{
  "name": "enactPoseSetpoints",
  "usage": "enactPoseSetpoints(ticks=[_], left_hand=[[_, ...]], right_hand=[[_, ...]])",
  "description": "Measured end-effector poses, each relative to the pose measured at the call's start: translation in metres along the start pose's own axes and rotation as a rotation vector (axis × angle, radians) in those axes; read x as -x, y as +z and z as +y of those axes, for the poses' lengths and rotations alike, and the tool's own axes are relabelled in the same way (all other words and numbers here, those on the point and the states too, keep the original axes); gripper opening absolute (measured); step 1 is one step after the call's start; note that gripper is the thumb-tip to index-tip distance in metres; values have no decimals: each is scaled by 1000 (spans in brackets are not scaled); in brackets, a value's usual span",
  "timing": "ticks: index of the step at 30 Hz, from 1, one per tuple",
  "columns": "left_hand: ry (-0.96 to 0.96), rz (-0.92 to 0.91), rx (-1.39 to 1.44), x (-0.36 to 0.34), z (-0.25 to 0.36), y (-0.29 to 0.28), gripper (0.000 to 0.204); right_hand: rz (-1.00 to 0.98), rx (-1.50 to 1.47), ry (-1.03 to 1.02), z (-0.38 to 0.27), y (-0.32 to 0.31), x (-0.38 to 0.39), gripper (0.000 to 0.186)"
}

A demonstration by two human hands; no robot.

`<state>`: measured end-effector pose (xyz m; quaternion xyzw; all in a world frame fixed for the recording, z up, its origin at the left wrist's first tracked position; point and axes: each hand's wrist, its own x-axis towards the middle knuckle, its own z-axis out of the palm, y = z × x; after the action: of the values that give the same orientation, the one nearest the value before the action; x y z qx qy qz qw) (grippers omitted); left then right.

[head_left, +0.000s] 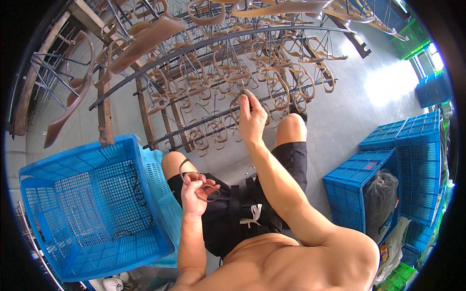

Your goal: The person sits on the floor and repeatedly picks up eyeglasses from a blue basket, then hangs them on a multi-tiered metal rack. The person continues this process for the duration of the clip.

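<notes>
My left hand is closed around a brown eyeglass frame, holding it over my lap; its rims stick out above and beside my fingers. Farther forward, my right hand reaches up to the rack, its fingers pinched on a brown eyeglass frame among the hanging ones. That frame is partly hidden by the fingers. Rows of brown eyeglass frames hang from wire hooks along the rack's dark metal bars. Close to the camera, bigger-looking frames cross the upper left.
At my left stands a blue mesh basket with a few thin dark loops inside. Blue crates are stacked at my right, one holding a dark bundle in clear plastic. Green crates stand at the far right. Upright rusty posts support the rack.
</notes>
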<state>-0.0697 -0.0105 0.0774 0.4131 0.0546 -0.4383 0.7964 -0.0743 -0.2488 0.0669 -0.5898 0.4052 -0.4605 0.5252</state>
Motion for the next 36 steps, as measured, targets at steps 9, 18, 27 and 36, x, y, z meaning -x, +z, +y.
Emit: enactPoseSetpoints(ticks=[9, 18, 27, 36], left_hand=[[79, 20, -40, -3, 6, 4, 14], [129, -221, -1049, 5, 36, 21, 30], [727, 336, -841, -31, 110, -79, 22], [-627, 1224, -1585, -2, 104, -376, 73]], right_hand=[[-75, -225, 110, 17, -6, -17, 22], [-433, 606, -815, -56, -41, 44, 38], [-546, -190, 63, -25, -21, 53, 19], [39, 1, -17, 8, 33, 61, 23]])
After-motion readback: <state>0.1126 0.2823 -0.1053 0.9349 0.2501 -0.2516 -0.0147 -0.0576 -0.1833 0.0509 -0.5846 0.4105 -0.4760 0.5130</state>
